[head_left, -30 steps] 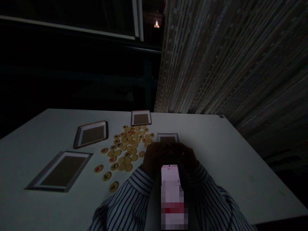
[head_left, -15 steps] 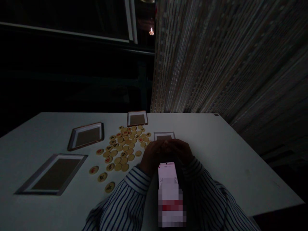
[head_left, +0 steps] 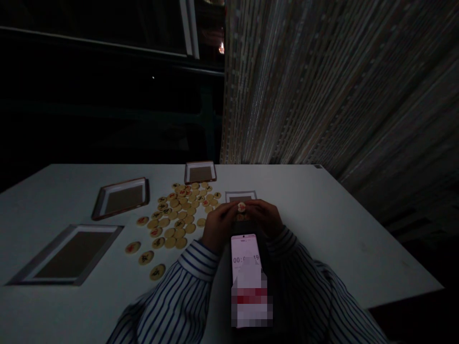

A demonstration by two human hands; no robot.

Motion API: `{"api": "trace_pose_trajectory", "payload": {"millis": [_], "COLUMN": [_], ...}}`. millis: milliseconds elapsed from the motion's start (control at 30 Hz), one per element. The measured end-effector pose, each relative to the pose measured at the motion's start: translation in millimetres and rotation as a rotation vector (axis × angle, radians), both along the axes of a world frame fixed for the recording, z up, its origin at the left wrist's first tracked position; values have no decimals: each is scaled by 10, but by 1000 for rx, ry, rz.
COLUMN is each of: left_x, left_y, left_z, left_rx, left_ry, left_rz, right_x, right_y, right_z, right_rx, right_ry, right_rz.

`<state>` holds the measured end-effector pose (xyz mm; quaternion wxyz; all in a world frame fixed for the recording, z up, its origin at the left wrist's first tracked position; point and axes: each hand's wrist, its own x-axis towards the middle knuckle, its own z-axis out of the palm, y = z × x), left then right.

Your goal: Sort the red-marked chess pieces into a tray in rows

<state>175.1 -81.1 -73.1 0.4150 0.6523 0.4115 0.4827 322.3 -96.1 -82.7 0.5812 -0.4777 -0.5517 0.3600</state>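
A round wooden Chinese chess piece (head_left: pixel 241 207) with a red character stands up between the fingertips of both my hands, above the phone. My left hand (head_left: pixel 219 225) is closed, its fingertips at the piece's left side. From the right, my right hand (head_left: pixel 268 218) bends its fingers in to the same piece. Just below it, more pieces show dimly between the hands; how they lie is too dark to tell. A lit phone (head_left: pixel 245 246) with a timer display lies between my forearms. Left of my left hand spreads a loose cluster of Chinese chess pieces (head_left: pixel 180 223), some showing red or black characters.
Rectangular frames with brown centres lie on the white table (head_left: pixel 322 229): one near left (head_left: pixel 68 253), one behind it (head_left: pixel 122 198), one at the back (head_left: pixel 201 172), and one partly hidden behind my hands (head_left: pixel 241 195). A bead curtain (head_left: pixel 287 86) hangs beyond the table.
My hands have parted slightly at the fingertips, and a red-marked piece now shows between them. The whole view has shifted a little; the cluster and frames keep their arrangement.
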Motion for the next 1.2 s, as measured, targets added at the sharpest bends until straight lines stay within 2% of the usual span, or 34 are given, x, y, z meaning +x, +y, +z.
{"api": "trace_pose_trajectory", "payload": {"millis": [267, 500, 733, 933, 1200], "left_x": [-1, -12, -26, -27, -18], "left_y": [27, 17, 11, 27, 15], "left_z": [-35, -19, -17, -25, -10], "left_rx": [-107, -112, -90, -94, -199], "left_ry": [-74, -67, -63, -79, -154], "left_rz": [20, 17, 15, 0, 1], "right_x": [-24, -18, -60, -35, 0], "right_y": [-33, -35, -48, -35, -22], "right_z": [43, 19, -13, -39, -56], "right_rx": [-12, -10, 52, 82, 85], "right_ry": [-68, -69, -39, -61, -103], "right_rz": [27, 47, -34, -31, -4]}}
